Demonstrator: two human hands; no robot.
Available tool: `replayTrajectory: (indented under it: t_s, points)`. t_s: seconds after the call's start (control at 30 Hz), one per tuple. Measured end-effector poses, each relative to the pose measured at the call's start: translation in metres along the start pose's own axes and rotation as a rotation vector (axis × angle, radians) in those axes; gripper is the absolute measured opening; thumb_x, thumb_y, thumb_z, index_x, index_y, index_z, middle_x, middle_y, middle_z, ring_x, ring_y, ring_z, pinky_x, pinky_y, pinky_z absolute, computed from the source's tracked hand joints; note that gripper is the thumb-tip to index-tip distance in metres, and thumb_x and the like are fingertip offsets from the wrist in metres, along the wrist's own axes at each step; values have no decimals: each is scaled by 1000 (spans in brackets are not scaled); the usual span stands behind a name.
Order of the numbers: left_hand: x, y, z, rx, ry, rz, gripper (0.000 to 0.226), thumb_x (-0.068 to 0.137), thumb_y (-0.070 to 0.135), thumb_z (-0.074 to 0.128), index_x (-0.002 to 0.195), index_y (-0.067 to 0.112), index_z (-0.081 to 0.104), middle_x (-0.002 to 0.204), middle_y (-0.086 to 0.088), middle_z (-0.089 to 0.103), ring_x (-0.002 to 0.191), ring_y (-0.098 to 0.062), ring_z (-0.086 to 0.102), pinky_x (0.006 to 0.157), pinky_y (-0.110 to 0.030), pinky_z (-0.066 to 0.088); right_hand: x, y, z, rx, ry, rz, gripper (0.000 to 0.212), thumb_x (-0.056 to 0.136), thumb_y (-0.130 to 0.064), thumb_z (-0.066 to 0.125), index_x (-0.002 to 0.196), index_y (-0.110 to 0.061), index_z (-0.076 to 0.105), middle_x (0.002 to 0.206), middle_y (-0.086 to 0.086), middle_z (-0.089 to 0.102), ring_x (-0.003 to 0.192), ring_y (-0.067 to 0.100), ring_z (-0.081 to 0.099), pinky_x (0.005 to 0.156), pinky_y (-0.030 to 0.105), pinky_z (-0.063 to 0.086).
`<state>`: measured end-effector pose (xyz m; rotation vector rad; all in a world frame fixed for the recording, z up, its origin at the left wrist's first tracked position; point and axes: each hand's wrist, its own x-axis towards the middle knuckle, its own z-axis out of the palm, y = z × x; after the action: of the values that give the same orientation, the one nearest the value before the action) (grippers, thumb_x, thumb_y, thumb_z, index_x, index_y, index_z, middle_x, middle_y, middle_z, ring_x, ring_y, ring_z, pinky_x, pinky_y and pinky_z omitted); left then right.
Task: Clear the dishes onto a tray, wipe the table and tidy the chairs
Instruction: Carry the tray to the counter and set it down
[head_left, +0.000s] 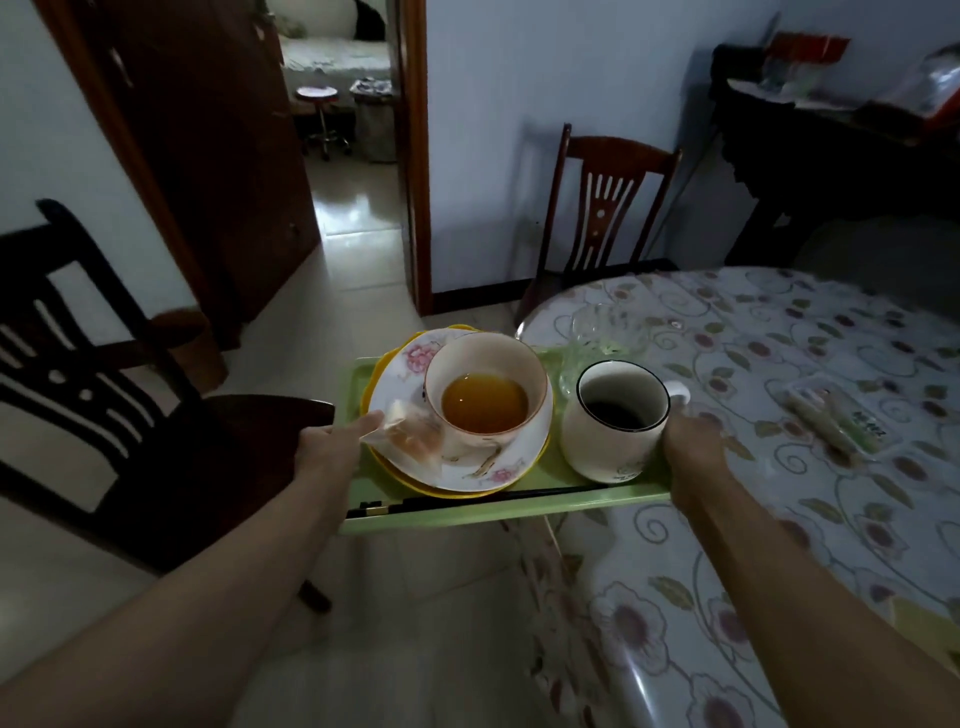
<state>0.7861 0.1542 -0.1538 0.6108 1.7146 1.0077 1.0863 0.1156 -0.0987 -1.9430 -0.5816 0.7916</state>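
Two hands (332, 444) gripping one tray (498, 512), one bowl (485, 384), one mug (618, 421)

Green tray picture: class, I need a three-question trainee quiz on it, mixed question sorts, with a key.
1. True or false: the bowl stands on the floral plate.
2. Which is darker, the liquid in the bowl or in the mug?
3. What black item lies along the tray's near rim?

Key:
1. True.
2. The mug's.
3. Chopsticks.

The left hand and right hand grip the tray's ends.
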Motion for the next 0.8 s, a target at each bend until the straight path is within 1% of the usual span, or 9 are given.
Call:
replayTrajectory:
  t_s: [0.07, 0.17, 0.23, 0.33, 0.4, 0.47, 0.53, 0.67, 0.8]
  points:
    - [4, 10, -21, -8, 29, 9, 68, 56, 40, 83, 108, -1, 66, 104, -19, 68, 93, -36, 66, 90, -51, 53, -9, -10, 19, 8, -31, -7, 37, 98, -38, 42, 94, -3, 54, 100, 20, 57, 87, 23, 48, 72, 33, 37]
    - [6, 26, -51, -13, 84, 4, 58, 68, 36, 81, 109, -2, 64, 103, -18, 68, 94, -36, 65, 91, -49, 52, -20, -25, 48, -5, -82, -28, 33, 97, -33, 46, 84, -5, 58, 107, 24, 61, 81, 23, 49, 70, 35, 43]
    - [9, 36, -75, -43, 110, 4, 51, 70, 33, 80, 103, -3, 65, 101, -18, 68, 92, -35, 66, 90, -46, 52, -32, -37, 68, -6, -122, -37, 33, 97, -33, 47, 86, -4, 55, 100, 19, 57, 76, 21, 47, 60, 30, 38]
    - [14, 48, -109, -66, 155, 11, 46, 73, 29, 79, 103, -4, 66, 100, -18, 68, 92, -35, 65, 89, -44, 53, -50, -52, 100, 2, -158, -62, 34, 97, -31, 47, 91, 1, 52, 93, 15, 51, 84, 21, 43, 58, 28, 33]
    - [18, 55, -133, -99, 179, 18, 50, 73, 29, 79, 108, -4, 65, 103, -19, 68, 94, -36, 65, 91, -46, 52, -63, -61, 122, -4, -165, -100, 36, 98, -32, 46, 77, -3, 48, 88, 14, 48, 84, 21, 44, 65, 29, 35]
    - [23, 61, -159, -130, 210, 16, 53, 73, 29, 79, 110, -4, 62, 105, -17, 67, 97, -36, 64, 93, -47, 51, -77, -70, 147, -31, -192, -125, 38, 97, -29, 45, 67, -8, 45, 85, 14, 49, 74, 21, 45, 66, 31, 34]
    - [30, 66, -182, -162, 228, 15, 60, 69, 31, 81, 114, -4, 61, 107, -18, 67, 98, -37, 64, 93, -49, 51, -89, -80, 168, -76, -202, -145, 35, 98, -28, 44, 71, -6, 48, 83, 12, 50, 68, 21, 45, 63, 30, 34]
    - [50, 71, -237, -215, 271, 16, 85, 50, 43, 84, 119, -1, 59, 111, -19, 66, 98, -39, 64, 90, -50, 52, -119, -102, 213, -134, -282, -189, 35, 99, -33, 42, 84, -2, 51, 84, 12, 53, 83, 26, 50, 73, 37, 41]
    - [53, 83, -286, -251, 320, 13, 80, 57, 41, 83, 120, -1, 57, 112, -19, 64, 100, -40, 62, 91, -51, 51, -148, -123, 260, -98, -359, -225, 39, 100, -34, 38, 95, 0, 54, 88, 14, 52, 84, 25, 49, 72, 31, 37]
